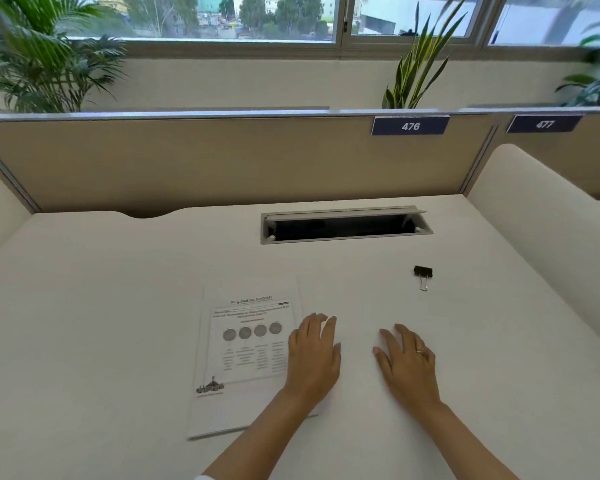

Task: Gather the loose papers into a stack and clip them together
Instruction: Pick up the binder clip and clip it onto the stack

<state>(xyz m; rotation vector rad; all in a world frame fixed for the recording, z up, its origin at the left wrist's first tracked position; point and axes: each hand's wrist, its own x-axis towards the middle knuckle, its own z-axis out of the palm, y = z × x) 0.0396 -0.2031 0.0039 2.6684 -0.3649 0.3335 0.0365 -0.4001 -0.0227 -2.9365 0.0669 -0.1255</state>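
Observation:
A stack of printed papers lies on the white desk, left of centre, with the sheets slightly offset at the edges. My left hand rests flat, fingers spread, on the stack's right edge. To its right, my right hand, wearing a ring, lies flat on the bare desk and holds nothing. A black binder clip with silver handles sits on the desk beyond my right hand, apart from both hands.
An open cable tray slot is set into the desk at the back. A beige partition with a "476" label closes the far side. White side dividers flank the desk. Plants stand behind the partition.

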